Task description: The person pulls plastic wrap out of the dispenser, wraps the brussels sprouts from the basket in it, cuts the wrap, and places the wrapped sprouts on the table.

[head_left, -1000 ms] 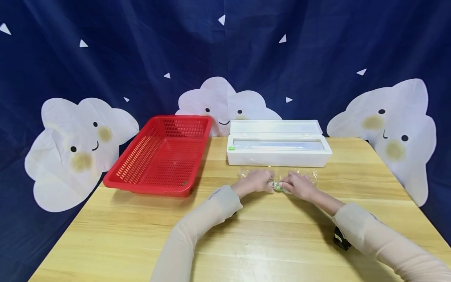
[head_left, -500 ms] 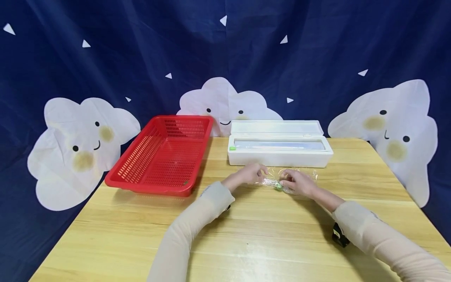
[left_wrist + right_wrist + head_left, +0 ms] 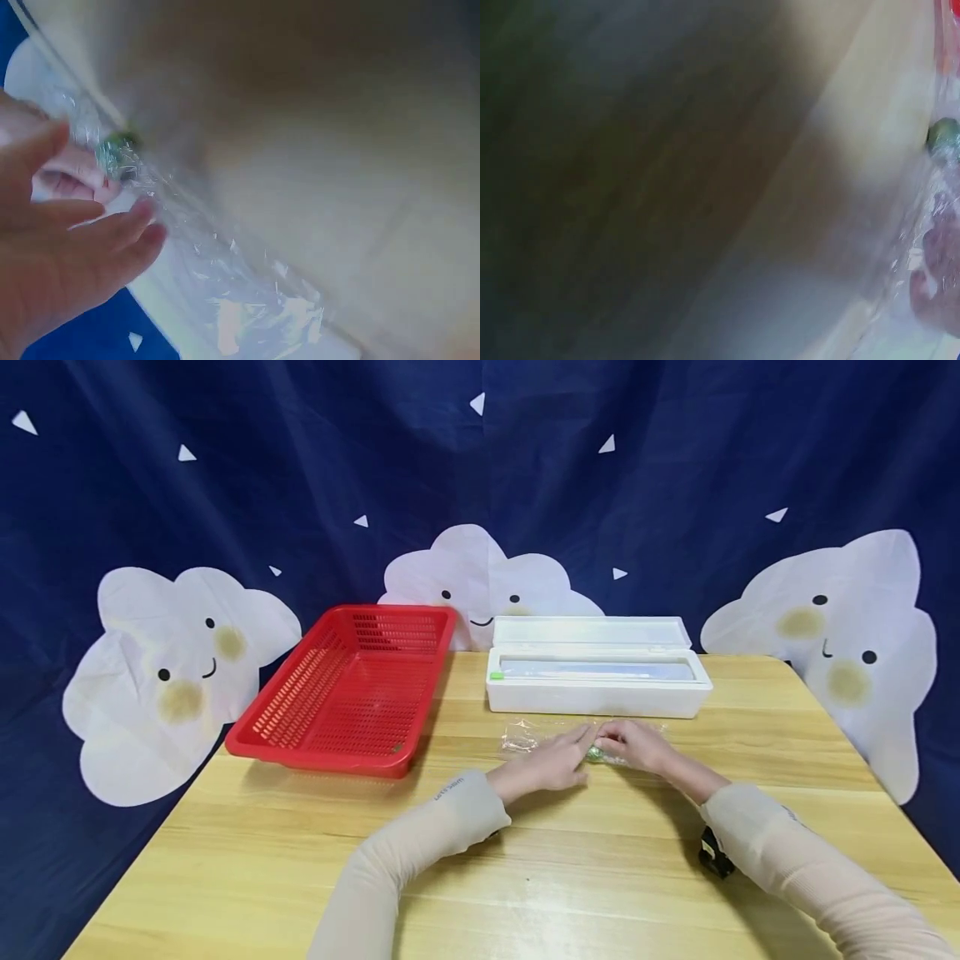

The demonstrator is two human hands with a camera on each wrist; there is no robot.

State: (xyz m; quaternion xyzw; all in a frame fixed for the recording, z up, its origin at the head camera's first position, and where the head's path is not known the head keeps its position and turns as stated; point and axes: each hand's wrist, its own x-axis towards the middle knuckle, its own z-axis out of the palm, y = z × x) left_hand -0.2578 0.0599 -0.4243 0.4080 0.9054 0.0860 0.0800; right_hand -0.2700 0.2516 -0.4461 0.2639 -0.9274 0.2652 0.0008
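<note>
A sheet of clear plastic wrap [image 3: 525,735] lies crinkled on the table in front of the white box. A small green, roundish thing [image 3: 116,154] is bundled in the wrap at its middle; its kind is not clear. My right hand [image 3: 636,747] has curled fingers at the green bundle and pinches the wrap there. From the left, my left hand [image 3: 551,764] reaches toward the bundle, its fingertips close to the right hand. In the left wrist view, the fingers of the left hand [image 3: 82,247] are extended over the wrap.
Behind the hands stands a white cling film dispenser [image 3: 600,697], lid raised, with a green slider [image 3: 497,676] at its left end. A red slotted basket [image 3: 318,762] sits to the left, a small green bit [image 3: 397,748] inside. A blue cloud-print curtain [image 3: 480,460] hangs behind the table.
My left hand drew left away from the green bundle, then came back to the right, near the right hand. The right hand stays at the bundle. Wrap now shows spread on the left.
</note>
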